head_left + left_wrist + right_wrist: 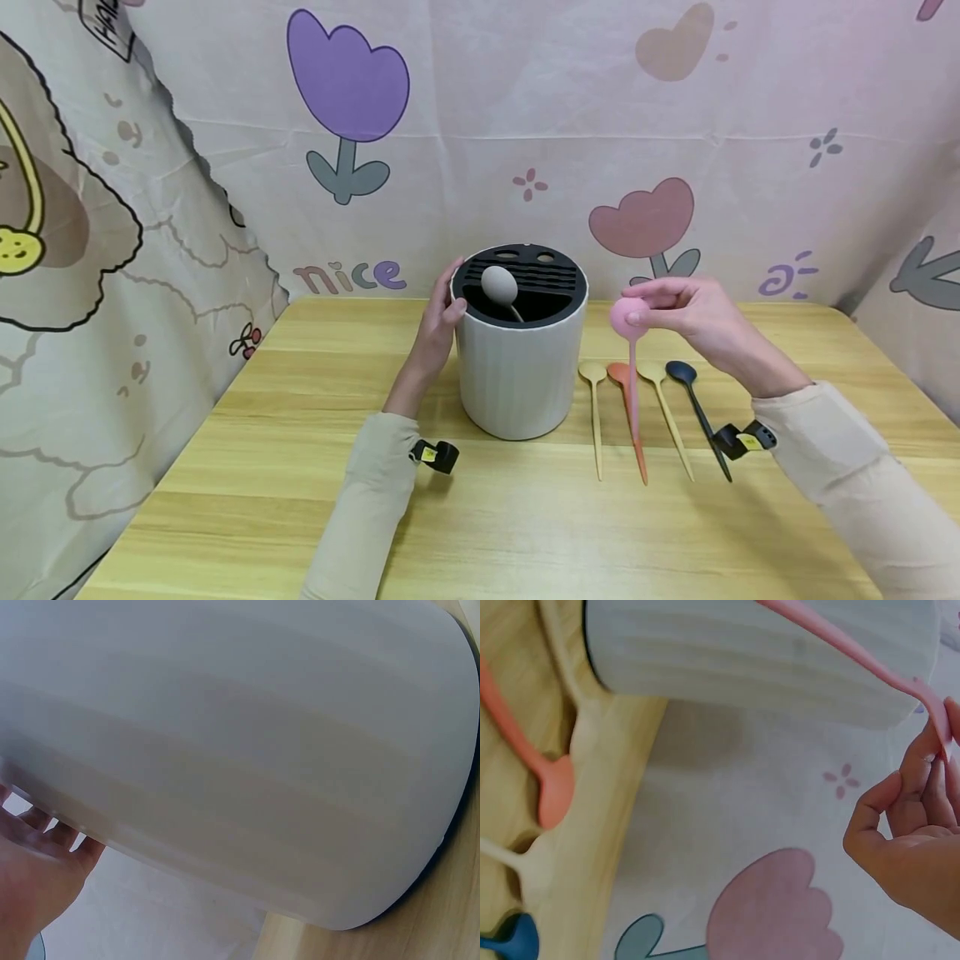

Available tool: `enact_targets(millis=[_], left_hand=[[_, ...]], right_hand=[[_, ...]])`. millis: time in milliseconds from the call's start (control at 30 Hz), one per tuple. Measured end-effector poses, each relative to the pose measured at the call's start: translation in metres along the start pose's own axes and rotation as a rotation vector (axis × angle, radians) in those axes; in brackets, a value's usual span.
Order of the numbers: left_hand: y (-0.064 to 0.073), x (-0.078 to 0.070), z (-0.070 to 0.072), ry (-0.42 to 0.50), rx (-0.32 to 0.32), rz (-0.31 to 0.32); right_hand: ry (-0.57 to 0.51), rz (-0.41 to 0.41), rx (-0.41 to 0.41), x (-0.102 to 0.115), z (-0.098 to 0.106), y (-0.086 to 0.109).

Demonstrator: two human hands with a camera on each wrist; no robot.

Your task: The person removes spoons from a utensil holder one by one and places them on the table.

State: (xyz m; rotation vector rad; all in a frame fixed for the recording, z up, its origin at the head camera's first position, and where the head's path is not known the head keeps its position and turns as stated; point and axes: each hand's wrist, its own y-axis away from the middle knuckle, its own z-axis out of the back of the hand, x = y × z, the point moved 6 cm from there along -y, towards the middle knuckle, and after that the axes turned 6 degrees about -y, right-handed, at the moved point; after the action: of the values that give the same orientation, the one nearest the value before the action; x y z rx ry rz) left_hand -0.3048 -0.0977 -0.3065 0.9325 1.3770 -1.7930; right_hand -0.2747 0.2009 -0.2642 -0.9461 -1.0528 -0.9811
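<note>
A white ribbed utensil holder [517,379] with a black slotted top stands at the middle of the table. My left hand [435,333] holds it at the upper left side, thumb near the black rim. A light grey spoon [498,285] leans in the large front opening, head up. To the right of the holder, my right hand [701,321] pinches a pink spoon [633,367] by its head, above the table. The pink handle hangs down, overlapping an orange spoon [621,374] in the head view. In the right wrist view the pink spoon [840,643] crosses before the holder.
Lying in a row right of the holder are a pale yellow spoon [592,372], the orange one, another pale yellow spoon [652,372] and a dark blue spoon [682,372]. Behind the wooden table [300,467] hangs a printed cloth [480,100]; more cloth hangs at the left.
</note>
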Motion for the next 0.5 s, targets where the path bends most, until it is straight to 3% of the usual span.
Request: enact_targets(millis=[167,500], left_hand=[[0.0,0.001,0.0,-0.013,-0.004,0.004],[0.0,0.0,0.0,-0.008,0.0,0.007]], right_hand=[[0.013,-0.067,-0.011,-0.014,0.012,-0.004],[-0.058,-0.092,-0.053,-0.033,0.036,-0.007]])
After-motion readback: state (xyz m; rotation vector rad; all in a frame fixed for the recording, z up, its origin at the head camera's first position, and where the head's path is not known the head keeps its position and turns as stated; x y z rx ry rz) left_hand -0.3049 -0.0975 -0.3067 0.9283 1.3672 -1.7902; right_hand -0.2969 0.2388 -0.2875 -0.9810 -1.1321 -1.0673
